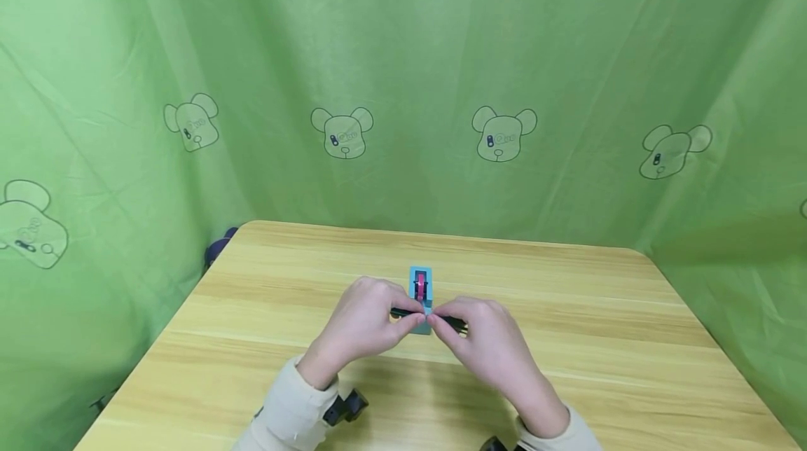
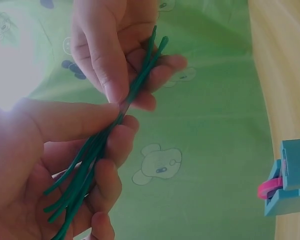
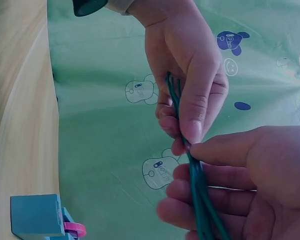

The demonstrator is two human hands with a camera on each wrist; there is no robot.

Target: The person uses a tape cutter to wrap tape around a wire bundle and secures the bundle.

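A bundle of thin dark-green strands (image 2: pixel 139 81) is pinched near its middle by both hands, thumb tips meeting there. My left hand (image 1: pixel 368 318) grips one side with its thumb over the strands and its fingers beneath. On the other side, my right hand (image 1: pixel 488 339) pinches the bundle the same way. Loose strand ends fan out past both hands. A small glossy patch shows on the bundle between the thumbs. Directly behind the hands in the head view stands a blue tape dispenser (image 1: pixel 420 276) with a pink core (image 3: pixel 75 229); the hands partly cover its front.
The wood-grain table (image 1: pixel 567 290) extends on both sides of the dispenser. A green curtain (image 1: pixel 416 38) with bear-head prints surrounds it at the back and sides. Something purple (image 1: pixel 217 248) sits beyond the table's left edge. A black wrist mount (image 1: pixel 345 407) sticks out from the left sleeve.
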